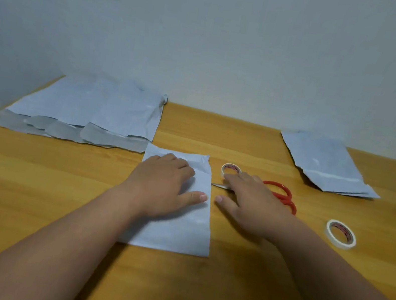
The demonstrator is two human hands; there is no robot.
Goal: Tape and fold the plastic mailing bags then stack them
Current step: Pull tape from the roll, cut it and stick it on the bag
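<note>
Under the flat, spread left hand (164,186) lies a pale folded plastic mailing bag (188,227), its long axis running from the person toward the wall, crumpled end farthest away. Just beside it, the right hand (250,204) rests palm-down with relaxed fingers over red-handled scissors (281,193), fingertips touching a small white tape roll (230,169). Another white tape roll (341,233) lies further right. Unfolded grey-flapped bags (87,109) overlap far left; a folded stack (326,167) sits far right. Everything rests on a wooden table (26,185) against a plain pale wall (212,33). Tape-core printing is unreadable.

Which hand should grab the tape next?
The right hand, probably. Its fingers already reach the nearer tape roll, beside the red scissors. The left hand lies flat on the mailing bag, keeping it steady.
</note>
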